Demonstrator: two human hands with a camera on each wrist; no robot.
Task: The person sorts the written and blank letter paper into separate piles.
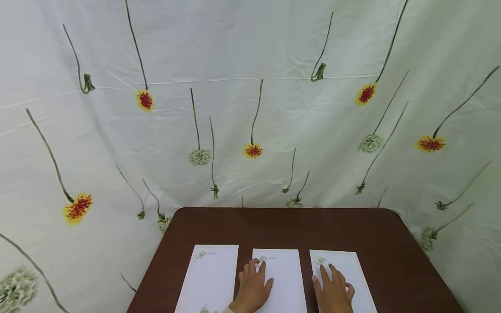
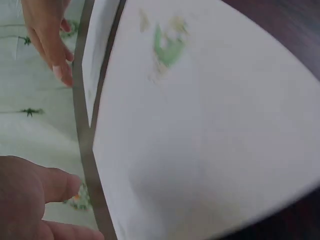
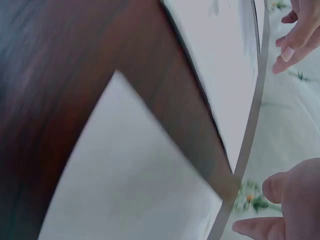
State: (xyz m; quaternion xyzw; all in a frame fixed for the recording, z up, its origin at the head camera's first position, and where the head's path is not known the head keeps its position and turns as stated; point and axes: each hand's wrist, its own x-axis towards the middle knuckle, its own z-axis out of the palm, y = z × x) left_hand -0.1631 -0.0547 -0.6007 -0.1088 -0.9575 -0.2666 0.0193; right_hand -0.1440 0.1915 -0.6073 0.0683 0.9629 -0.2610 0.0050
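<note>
Over the left part of the middle white sheet (image 1: pixel 285 278), which bears a small green print and writing along its top, is my left hand (image 1: pixel 252 289) with loosely bent fingers. My right hand (image 1: pixel 334 292) is over the right white sheet (image 1: pixel 354 269), fingers spread near its printed green motif (image 1: pixel 320 261). Neither hand grips anything. Thumb and fingers of the left hand (image 2: pixel 30 200) also show apart at the edge of the left wrist view. The right wrist view likewise catches the right hand (image 3: pixel 297 200) with nothing between its fingers.
A third white sheet (image 1: pixel 207 278) with a green print lies left of the middle one. All three lie side by side on a dark brown table (image 1: pixel 285 226) with rounded far corners. Behind it hangs a pale cloth (image 1: pixel 235 52) printed with flowers.
</note>
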